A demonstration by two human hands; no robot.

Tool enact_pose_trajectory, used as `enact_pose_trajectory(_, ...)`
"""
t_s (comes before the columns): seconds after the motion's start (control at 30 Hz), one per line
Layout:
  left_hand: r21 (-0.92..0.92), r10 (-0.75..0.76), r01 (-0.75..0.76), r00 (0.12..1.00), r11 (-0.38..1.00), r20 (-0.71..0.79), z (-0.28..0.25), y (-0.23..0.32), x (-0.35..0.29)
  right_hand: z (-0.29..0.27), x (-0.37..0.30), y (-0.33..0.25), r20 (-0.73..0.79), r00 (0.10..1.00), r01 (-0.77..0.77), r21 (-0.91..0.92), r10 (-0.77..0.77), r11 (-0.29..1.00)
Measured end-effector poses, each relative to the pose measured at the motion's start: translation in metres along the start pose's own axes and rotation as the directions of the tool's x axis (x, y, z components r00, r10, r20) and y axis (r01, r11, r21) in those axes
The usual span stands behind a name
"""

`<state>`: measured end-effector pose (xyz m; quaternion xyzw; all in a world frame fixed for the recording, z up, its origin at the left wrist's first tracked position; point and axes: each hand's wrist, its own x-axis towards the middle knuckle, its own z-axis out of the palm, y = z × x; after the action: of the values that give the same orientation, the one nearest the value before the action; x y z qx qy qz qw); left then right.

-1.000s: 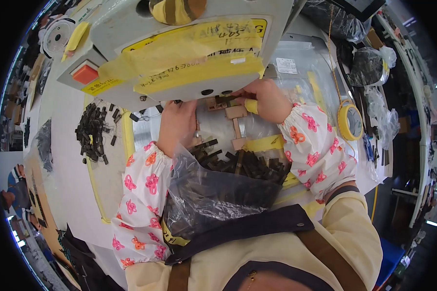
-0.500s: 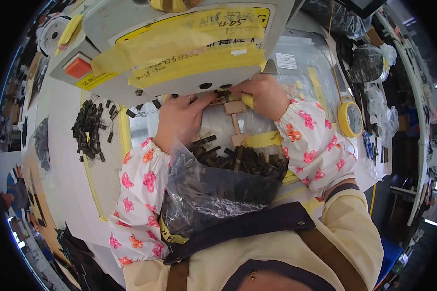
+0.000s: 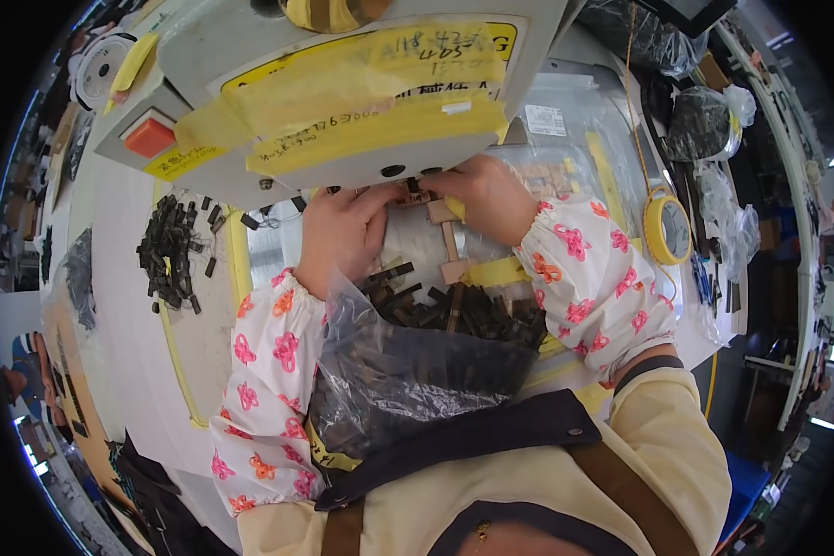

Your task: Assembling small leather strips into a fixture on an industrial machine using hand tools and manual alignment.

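Under the machine head [image 3: 334, 139], both my hands meet at a small dark block [image 3: 413, 185]. My left hand [image 3: 343, 232] comes from the left with thumb and forefinger drawn together beside the block; its fingertips are partly hidden by the machine's edge. My right hand [image 3: 491, 199] is closed, its fingertips at the block's right side, and yellow tape shows at one finger. A tan jointed piece [image 3: 449, 239] lies below them. Nearer my body, a clear plastic bag [image 3: 389, 352] lies open, with dark blocks [image 3: 463, 310] spilling at its mouth.
A pile of dark blocks with thin strings [image 3: 169, 255] lies on the left of the white table [image 3: 125, 352]. A red button [image 3: 149, 136] sits on the machine's left side. At the right are a yellow tape roll [image 3: 667, 227] on an orange cord and some plastic bags [image 3: 709, 120].
My right hand has shifted slightly left and down, with the small dark block moving left too. The left hand has drawn down a little and stays beside the block.
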<state>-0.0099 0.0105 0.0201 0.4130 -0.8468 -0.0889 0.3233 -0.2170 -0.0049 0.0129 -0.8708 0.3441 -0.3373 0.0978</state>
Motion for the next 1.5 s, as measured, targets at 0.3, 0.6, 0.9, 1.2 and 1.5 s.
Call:
enact_pose_trajectory(0.3,-0.004,0.002,-0.002,1.0,1.0,0.015,-0.001,0.001,0.001,0.001,0.005,-0.007,0.12,0.992,-0.007,-0.19,0.03,0.982)
enact_pose_trajectory(0.6,0.094,0.106,-0.104,0.994,0.99,-0.014,0.0,-0.001,0.001,0.002,0.01,-0.005,0.066,0.998,0.002,-0.161,0.009,0.987)
enact_pose_trajectory(0.9,0.265,0.108,-0.114,0.993,0.957,0.037,-0.002,0.001,-0.003,-0.004,0.009,-0.006,0.095,0.994,0.084,-0.26,-0.061,0.962)
enact_pose_trajectory(1.2,0.24,-0.015,-0.01,0.995,0.971,0.103,-0.01,0.0,-0.003,-0.005,0.006,-0.006,0.129,0.991,0.075,-0.394,-0.026,0.916)
enact_pose_trajectory(1.5,0.172,-0.01,-0.004,0.997,0.985,0.081,-0.009,-0.006,-0.002,-0.004,0.007,0.0,0.146,0.989,0.079,-0.388,-0.023,0.918)
